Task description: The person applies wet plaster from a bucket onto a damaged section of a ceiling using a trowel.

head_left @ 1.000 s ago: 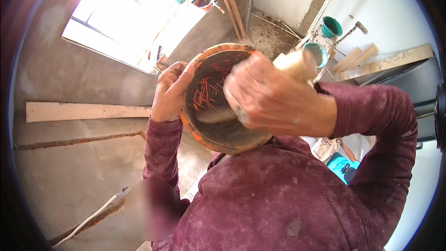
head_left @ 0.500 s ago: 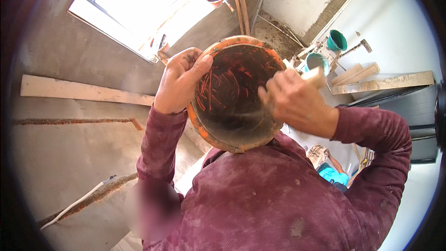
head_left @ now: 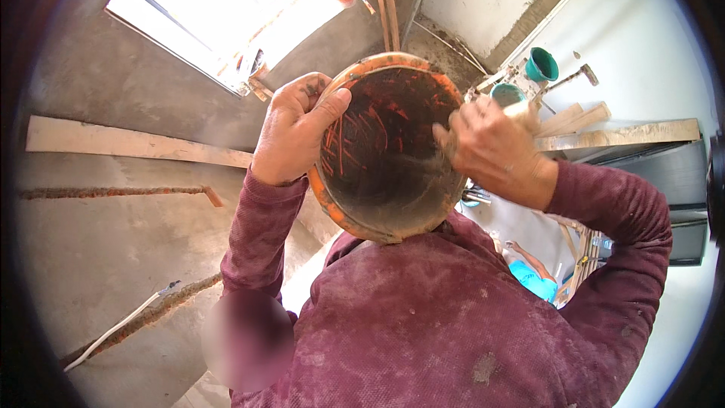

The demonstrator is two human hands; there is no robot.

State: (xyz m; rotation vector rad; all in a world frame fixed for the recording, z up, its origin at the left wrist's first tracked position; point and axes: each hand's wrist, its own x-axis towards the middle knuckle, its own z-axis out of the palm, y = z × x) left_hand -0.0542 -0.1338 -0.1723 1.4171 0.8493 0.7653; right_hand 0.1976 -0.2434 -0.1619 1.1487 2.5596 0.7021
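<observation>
Orange plastic bowl (head_left: 385,151), scuffed dark inside with mortar residue, held up in front of the person's chest, its open mouth tilted toward the head camera. It sits between the two hands, touching both. Left hand (head_left: 294,132) clamps the bowl's left rim: thumb hooked over the lip into the inside, fingers wrapped behind the outer wall, so this hand carries it. Right hand (head_left: 495,147) is at the right rim, fingers curled shut round a pale wooden handle (head_left: 521,109) that pokes out above the knuckles; the working end of that tool is hidden by the hand and the bowl wall, can't tell what it is. Key relation: tool hand lies just right of the bowl's mouth, the bowl's inside lies leftward and slightly down from it, so the right hand is the one placed to reach in, and the left only steadies. Round bowl, no long axis; the rim plane faces up toward the wearer. Behind: grey rendered wall (head_left: 113,234), bright window (head_left: 219,0), wooden plank (head_left: 128,143), green buckets (head_left: 542,64).
</observation>
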